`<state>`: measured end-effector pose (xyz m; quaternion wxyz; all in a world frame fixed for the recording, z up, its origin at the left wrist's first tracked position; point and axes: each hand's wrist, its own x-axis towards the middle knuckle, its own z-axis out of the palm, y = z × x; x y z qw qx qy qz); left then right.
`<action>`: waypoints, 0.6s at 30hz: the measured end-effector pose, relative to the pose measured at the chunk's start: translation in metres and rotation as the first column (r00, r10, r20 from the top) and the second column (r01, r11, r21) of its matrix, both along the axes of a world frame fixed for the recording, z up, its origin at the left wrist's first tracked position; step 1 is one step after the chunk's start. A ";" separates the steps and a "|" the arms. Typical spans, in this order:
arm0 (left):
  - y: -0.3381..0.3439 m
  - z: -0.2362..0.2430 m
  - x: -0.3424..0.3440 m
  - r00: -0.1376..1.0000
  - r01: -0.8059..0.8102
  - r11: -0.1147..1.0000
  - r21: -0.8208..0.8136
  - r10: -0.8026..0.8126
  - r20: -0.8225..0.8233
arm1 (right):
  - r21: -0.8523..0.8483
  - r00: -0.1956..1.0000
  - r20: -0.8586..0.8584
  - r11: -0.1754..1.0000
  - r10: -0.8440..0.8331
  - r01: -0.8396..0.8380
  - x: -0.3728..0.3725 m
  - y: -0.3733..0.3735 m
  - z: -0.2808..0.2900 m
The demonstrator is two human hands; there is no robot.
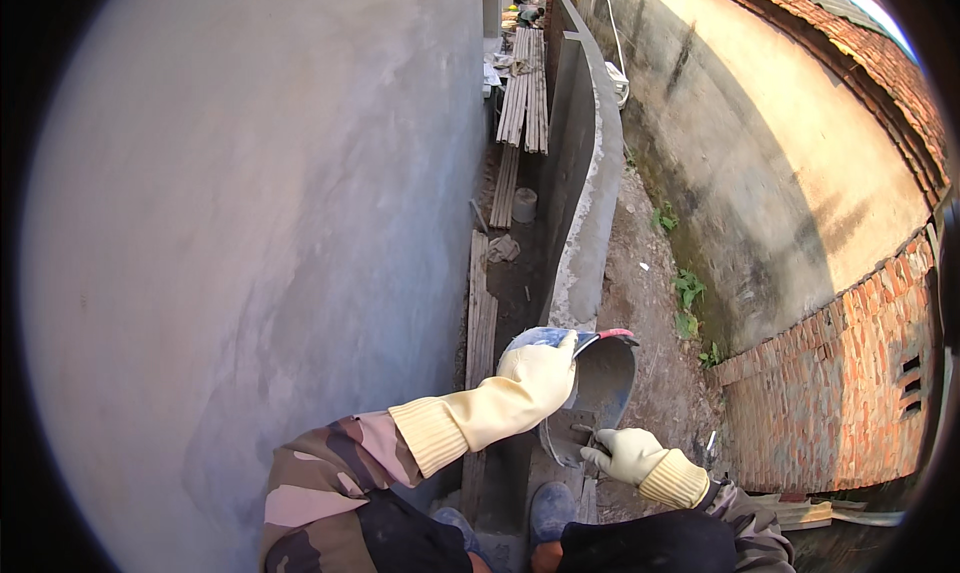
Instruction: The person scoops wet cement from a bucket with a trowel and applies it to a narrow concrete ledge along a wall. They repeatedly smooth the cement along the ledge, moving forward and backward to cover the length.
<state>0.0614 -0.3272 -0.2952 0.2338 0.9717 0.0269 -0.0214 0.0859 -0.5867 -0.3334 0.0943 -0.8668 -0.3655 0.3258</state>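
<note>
My left hand, in a cream glove, grips the upper rim and handle side of a tilted blue bucket with a red grip on its handle. Grey mortar coats the bucket's inside. My right hand, also gloved, is closed on a small grey tool, apparently a trowel, at the bucket's lower lip. The bucket is over the top of a narrow rendered wall, between my body and the wall's far stretch.
A tall grey plastered wall fills the left. Plank stacks and a pail lie in the passage. Another person bends at the far end. A dirt strip with weeds runs beside a brick-based wall. My shoes show below.
</note>
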 end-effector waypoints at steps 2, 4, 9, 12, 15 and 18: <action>-0.005 -0.001 -0.002 1.000 -0.007 1.000 0.001 0.008 -0.029 | 0.038 0.993 -0.101 0.998 -0.053 0.057 0.011 -0.004 0.005; -0.010 -0.001 -0.005 0.999 -0.016 0.999 -0.030 0.015 -0.039 | 0.051 0.990 -0.013 0.989 -0.140 0.141 0.022 -0.006 0.006; -0.011 -0.002 -0.013 1.000 -0.006 1.000 -0.011 0.005 -0.031 | -0.221 0.985 0.161 0.970 -0.062 0.098 0.016 0.003 -0.008; -0.010 -0.003 -0.015 1.000 -0.018 0.999 -0.033 0.018 0.004 | -0.149 1.000 -0.009 0.989 0.002 -0.003 0.003 0.012 -0.015; -0.009 -0.003 -0.015 0.999 -0.015 1.000 -0.017 0.015 -0.028 | -0.043 0.965 -0.250 0.997 -0.073 0.064 0.005 0.012 -0.012; -0.007 -0.003 -0.012 0.999 -0.013 0.999 0.038 0.014 -0.040 | -0.013 0.829 -0.515 0.969 -0.218 0.247 0.013 0.005 -0.004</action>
